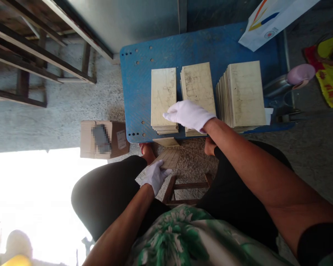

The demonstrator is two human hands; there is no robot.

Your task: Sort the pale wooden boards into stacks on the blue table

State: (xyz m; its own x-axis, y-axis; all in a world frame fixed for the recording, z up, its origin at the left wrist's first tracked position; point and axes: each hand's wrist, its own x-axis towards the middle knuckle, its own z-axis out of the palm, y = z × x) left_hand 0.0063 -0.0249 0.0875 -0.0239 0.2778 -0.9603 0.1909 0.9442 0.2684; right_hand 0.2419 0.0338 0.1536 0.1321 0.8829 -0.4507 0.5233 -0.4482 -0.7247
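My left hand (155, 176), in a white glove, is closed around a thin rectangular board (168, 158) with faint grid lines, held low between my knees. Whether more than one board is in that grip I cannot tell. My right hand (187, 114), also gloved in white, reaches over the table; its fingertips lie on the top of the left stack of cream boards (163, 92), slightly bent, with nothing visible between them. Beside it stand a middle stack (198, 81) and a taller, slanting right stack (246, 92). Another board (166, 142) shows just below the table's front edge.
The stacks stand on a blue table (138, 88) with small holes. A white bag (272, 22) and a pink-lidded bottle (294, 78) are at the right. A cardboard box (115, 127) sits left on the floor, near wooden frames (44, 66). A wooden stool (188, 186) is below me.
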